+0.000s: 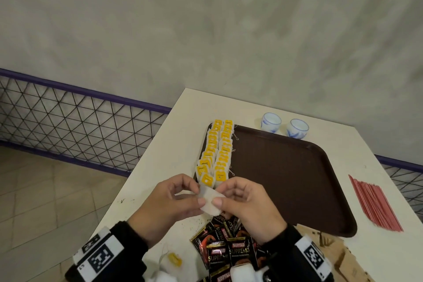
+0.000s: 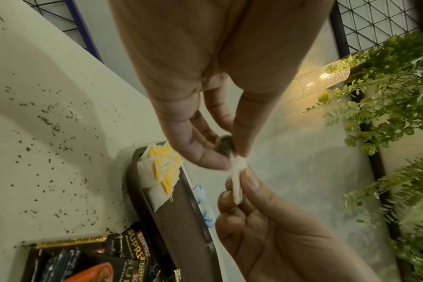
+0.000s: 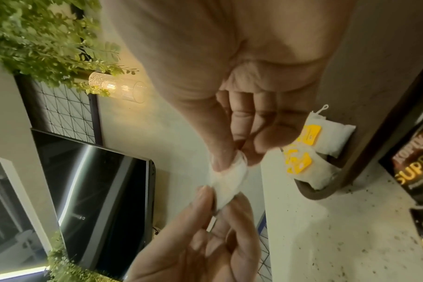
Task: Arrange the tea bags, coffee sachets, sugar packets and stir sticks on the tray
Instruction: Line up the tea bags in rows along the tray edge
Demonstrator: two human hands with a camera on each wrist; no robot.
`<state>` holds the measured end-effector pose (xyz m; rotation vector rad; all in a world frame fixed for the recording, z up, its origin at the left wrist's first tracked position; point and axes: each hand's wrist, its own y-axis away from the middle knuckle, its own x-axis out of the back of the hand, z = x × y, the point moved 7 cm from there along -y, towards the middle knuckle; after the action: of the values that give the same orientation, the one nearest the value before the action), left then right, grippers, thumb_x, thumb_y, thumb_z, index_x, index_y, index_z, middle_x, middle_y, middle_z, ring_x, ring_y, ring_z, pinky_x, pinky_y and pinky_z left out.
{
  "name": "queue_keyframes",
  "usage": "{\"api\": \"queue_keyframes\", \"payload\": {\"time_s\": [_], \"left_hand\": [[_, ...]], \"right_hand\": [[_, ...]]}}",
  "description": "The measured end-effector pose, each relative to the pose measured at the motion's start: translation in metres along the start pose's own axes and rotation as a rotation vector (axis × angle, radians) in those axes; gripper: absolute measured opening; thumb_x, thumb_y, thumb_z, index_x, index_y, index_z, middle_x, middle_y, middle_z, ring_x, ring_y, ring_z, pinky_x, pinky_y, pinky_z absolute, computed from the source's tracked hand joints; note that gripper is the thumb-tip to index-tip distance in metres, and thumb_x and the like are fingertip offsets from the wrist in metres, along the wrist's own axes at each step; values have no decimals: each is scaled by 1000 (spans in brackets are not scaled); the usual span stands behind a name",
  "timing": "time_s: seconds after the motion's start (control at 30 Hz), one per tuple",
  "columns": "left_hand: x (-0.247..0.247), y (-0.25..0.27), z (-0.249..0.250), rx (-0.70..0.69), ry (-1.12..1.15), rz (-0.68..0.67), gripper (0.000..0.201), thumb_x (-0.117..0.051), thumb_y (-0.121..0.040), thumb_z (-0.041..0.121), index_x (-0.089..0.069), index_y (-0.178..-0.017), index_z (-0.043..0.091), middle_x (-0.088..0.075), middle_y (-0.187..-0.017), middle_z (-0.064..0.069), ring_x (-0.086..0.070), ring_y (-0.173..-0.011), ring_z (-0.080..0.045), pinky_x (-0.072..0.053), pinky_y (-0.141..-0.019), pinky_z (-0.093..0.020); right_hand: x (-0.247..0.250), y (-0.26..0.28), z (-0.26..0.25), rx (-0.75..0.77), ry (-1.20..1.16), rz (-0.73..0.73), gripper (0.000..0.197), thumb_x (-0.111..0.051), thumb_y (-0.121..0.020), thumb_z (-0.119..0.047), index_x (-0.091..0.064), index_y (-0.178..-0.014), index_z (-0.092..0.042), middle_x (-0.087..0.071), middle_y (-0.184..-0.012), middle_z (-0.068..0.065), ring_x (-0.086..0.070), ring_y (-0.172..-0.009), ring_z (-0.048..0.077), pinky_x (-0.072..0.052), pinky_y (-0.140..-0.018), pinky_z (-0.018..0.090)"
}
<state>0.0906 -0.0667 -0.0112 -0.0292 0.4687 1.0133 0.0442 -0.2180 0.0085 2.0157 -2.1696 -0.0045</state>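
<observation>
Both hands hold one white tea bag (image 1: 209, 200) just above the table, by the near left corner of the brown tray (image 1: 297, 178). My left hand (image 1: 198, 194) pinches its left end and my right hand (image 1: 219, 193) pinches its right end. The left wrist view shows the bag (image 2: 237, 175) edge-on between the two pinches. Two rows of yellow-tagged tea bags (image 1: 217, 151) lie along the tray's left edge. Black coffee sachets (image 1: 226, 249) are heaped on the table under my right wrist. Red stir sticks (image 1: 375, 204) lie right of the tray.
Two blue-and-white cups (image 1: 271, 122) stand behind the tray. A loose tea bag with a yellow tag (image 1: 172, 260) lies at the near left, brown cardboard (image 1: 338, 256) at the near right. Dark specks dot the table (image 2: 48, 133). A mesh railing (image 1: 80, 126) runs to the left.
</observation>
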Motion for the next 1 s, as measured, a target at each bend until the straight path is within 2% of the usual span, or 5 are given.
{"api": "queue_keyframes", "payload": {"time_s": [0.23,0.47,0.6,0.8,1.0], "left_hand": [[-5,-1,3,-62,-112,-50,58,-83,-49,11,-56,-100,6,-66,-88,-12,-60,-76,-21,-50,-62,-24],[-15,0,7,-199,-400,-171,25,-80,-62,5,-73,-82,16,-69,-92,-7,-64,-90,-22,-53,-78,-29],[-21,-4,9,-185,-453,-234,26,-78,-68,-6,-75,-90,8,-70,-101,-12,-67,-97,-23,-54,-84,-27],[9,-48,7,-139,-827,211,23,-78,-73,30,-66,-91,24,-67,-91,5,-63,-80,-11,-47,-69,-18],[15,-89,-15,17,-1265,270,43,-76,-70,45,-53,-99,24,-53,-98,5,-51,-89,-12,-42,-74,-24]], "right_hand": [[2,1,1,11,57,7,8,-69,-83,-2,-71,-88,-7,-65,-68,1,-56,-59,10,-46,-57,20],[5,-1,21,-169,-328,75,12,-64,-86,-1,-76,-86,-1,-73,-91,22,-71,-87,30,-55,-87,41],[20,-6,21,-87,-119,210,11,-76,-75,2,-75,-76,-9,-75,-79,12,-70,-77,23,-55,-76,36],[61,-27,25,-70,81,401,23,-74,-75,6,-70,-85,-14,-73,-80,8,-69,-74,18,-55,-67,25],[65,-52,42,-130,198,336,14,-74,-78,-1,-74,-75,-15,-71,-73,3,-66,-71,17,-54,-70,30]]}}
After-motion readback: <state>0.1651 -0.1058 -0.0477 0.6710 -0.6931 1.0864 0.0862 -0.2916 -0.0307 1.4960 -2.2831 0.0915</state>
